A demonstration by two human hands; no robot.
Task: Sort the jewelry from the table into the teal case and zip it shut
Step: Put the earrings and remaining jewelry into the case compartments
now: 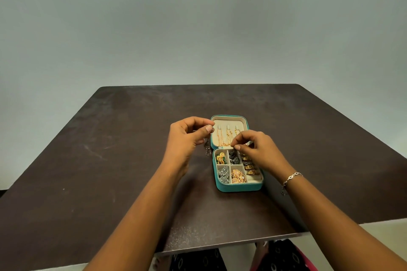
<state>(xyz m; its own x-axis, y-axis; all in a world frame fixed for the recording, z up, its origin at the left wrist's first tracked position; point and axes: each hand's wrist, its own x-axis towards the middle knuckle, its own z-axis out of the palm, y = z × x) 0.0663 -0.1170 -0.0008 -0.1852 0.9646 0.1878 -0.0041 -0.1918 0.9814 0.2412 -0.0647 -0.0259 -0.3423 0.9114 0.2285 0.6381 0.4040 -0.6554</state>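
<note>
Teal case lengthwise away | left hand pinches hanging silver piece | right hand pinches small item

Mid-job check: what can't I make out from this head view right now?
- Head view: whether the right hand pinches anything; it is too small and hidden in the pinch.
- Head view: the dangling piece held by the left hand; it is blurred and its type is unclear.
- Head view: the far right corner of the teal case tray; the right hand covers it.
</note>
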